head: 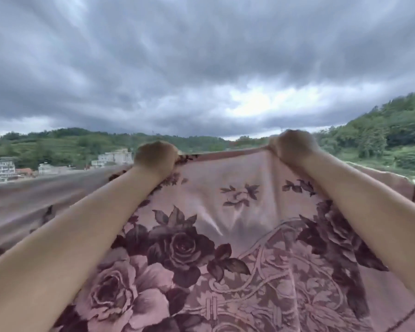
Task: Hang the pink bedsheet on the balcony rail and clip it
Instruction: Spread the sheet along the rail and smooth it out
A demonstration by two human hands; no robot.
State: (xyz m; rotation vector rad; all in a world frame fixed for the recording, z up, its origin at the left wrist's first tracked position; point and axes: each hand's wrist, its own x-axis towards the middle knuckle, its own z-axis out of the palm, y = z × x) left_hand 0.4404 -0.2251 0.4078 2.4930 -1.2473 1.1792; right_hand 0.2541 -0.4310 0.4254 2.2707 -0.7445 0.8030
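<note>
The pink bedsheet, printed with dark maroon roses, fills the lower half of the view and is stretched out in front of me. My left hand is fisted on its top edge at the centre left. My right hand grips the same edge further right and slightly higher. Both arms reach forward over the cloth. More of the sheet trails off blurred to the left. The balcony rail is hidden behind the sheet, and no clip is in view.
Beyond the sheet lie pale multi-storey buildings at the left, green wooded hills along the horizon and at the right, and a heavy grey cloudy sky above.
</note>
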